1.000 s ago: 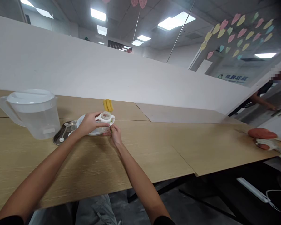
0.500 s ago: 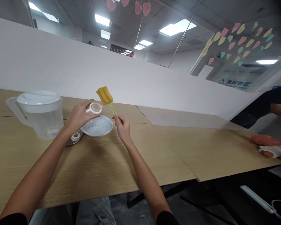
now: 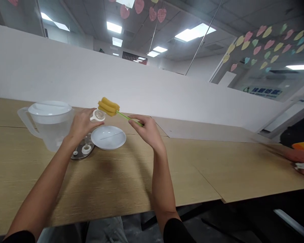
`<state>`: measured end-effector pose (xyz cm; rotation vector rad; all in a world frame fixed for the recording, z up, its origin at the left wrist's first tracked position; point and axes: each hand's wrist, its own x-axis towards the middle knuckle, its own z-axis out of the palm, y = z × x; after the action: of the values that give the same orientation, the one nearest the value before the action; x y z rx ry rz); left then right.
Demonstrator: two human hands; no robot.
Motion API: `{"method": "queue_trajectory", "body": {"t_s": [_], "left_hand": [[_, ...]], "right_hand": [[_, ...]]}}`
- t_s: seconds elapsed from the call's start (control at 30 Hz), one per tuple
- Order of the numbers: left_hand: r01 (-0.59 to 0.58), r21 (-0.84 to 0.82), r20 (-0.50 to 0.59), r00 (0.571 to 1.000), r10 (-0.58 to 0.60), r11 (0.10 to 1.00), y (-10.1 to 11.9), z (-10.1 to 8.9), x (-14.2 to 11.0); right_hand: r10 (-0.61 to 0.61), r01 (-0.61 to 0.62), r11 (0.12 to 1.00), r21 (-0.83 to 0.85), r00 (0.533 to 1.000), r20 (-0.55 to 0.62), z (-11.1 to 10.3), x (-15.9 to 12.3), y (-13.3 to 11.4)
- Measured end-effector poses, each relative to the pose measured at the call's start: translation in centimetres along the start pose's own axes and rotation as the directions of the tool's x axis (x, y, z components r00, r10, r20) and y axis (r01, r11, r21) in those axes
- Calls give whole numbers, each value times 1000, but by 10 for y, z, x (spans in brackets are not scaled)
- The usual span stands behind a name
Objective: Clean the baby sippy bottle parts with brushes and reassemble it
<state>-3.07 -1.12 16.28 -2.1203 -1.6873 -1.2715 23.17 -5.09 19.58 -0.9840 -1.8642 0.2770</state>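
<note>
the right hand (image 3: 148, 130) pinches the green handle (image 3: 129, 118) of a sponge bottle brush (image 3: 116, 111), whose long axis lies nearly level across the bench (image 3: 192, 168). its yellow sponge head (image 3: 106, 106) points left and slightly up, just over a white plastic ring (image 3: 98, 115) gripped in the curled fingers of the left hand (image 3: 82, 125). both hands are above a white plate (image 3: 108, 137) near the bench's far edge, with a plastic jug (image 3: 49, 123) and a steel tray (image 3: 82, 150) to the left.

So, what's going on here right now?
A person's left hand holds a small white collar, while the right hand grips the green handle of a yellow sponge bottle brush, the sponge beside the collar. A white plate sits on the wooden table, near a steel tray and a lidded plastic pitcher.
</note>
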Motion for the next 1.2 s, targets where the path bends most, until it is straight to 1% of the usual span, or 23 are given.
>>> {"method": "queue_trajectory", "body": {"t_s": [0.13, 0.23, 0.3, 0.37, 0.43, 0.53, 0.6, 0.67, 0.77, 0.87, 0.93, 1.0, 1.1, 1.2], "left_hand": [[2, -3, -14, 1000, -2, 1000, 2, -3, 0], [-31, -2, 12, 999, 31, 1000, 4, -1, -1], [-74, 39, 42, 996, 73, 996, 6, 4, -3], [-134, 112, 73, 989, 126, 985, 6, 11, -4], [-204, 183, 122, 975, 184, 962, 6, 19, -4], [-277, 225, 194, 952, 236, 934, 7, 29, -5], [-281, 218, 199, 950, 239, 935, 9, 33, -6], [-273, 172, 197, 951, 239, 946, 12, 33, -6], [-270, 93, 180, 951, 251, 958, 20, 30, -6], [-298, 96, 157, 947, 281, 950, 27, 28, -6], [-307, 117, 156, 945, 288, 945, 29, 27, -7], [-288, 146, 160, 951, 265, 946, 26, 27, -7], [-226, 207, 155, 968, 196, 952, 17, 27, -6], [-194, 241, 165, 974, 157, 951, 7, 25, -3]], "right_hand": [[-5, 7, 1000, -19, 997, 74, -9, -2, 3], [-28, 25, 999, 27, 995, 99, -8, -1, 9], [-46, 38, 997, 73, 993, 107, -2, 0, 14], [-59, 49, 994, 97, 993, 104, 5, 2, 19], [-64, 56, 995, 79, 993, 96, 10, 2, 23], [-81, 80, 997, 21, 994, 76, 14, 4, 29], [-113, 114, 993, -6, 991, 73, 14, 5, 31], [-128, 132, 991, -25, 985, 112, 14, 8, 31], [-60, 73, 996, -53, 975, 212, 20, 13, 27], [26, 14, 990, -141, 961, 276, 32, 15, 19], [55, 20, 971, -238, 952, 302, 37, 15, 14], [65, 53, 939, -340, 943, 326, 39, 14, 10], [59, 134, 869, -477, 928, 367, 37, 12, 4], [20, 210, 800, -561, 927, 375, 34, 11, 1]]}}
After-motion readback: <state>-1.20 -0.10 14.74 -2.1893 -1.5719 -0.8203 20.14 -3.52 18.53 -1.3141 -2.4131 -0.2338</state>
